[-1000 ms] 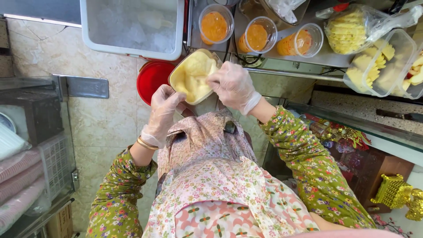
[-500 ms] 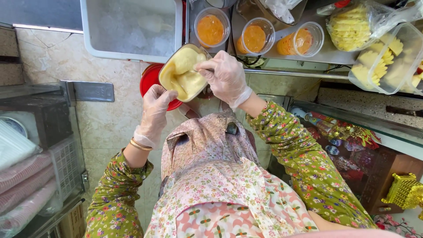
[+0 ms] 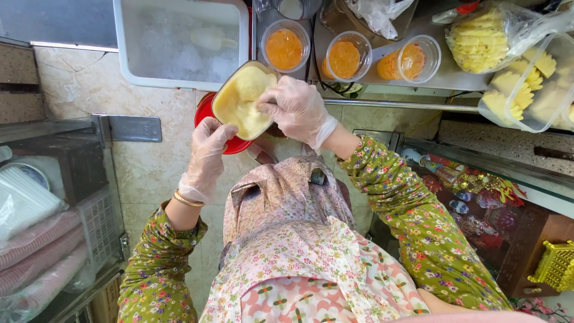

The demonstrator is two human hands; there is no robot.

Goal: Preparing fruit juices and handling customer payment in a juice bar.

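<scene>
Looking down from the head camera, I see my left hand (image 3: 206,157) cupping the edge of a clear tray (image 3: 242,99) of yellow fruit, held above a red bowl (image 3: 210,119). My right hand (image 3: 295,109) pinches a piece at the tray's rim, fingers pressed together. The tray looks nearly full; it has no lid yet. Cups (image 3: 286,45) of orange fruit stand behind, beside an ice tub (image 3: 179,42).

Beige tiled floor (image 3: 149,173), glass counter (image 3: 478,164)
</scene>
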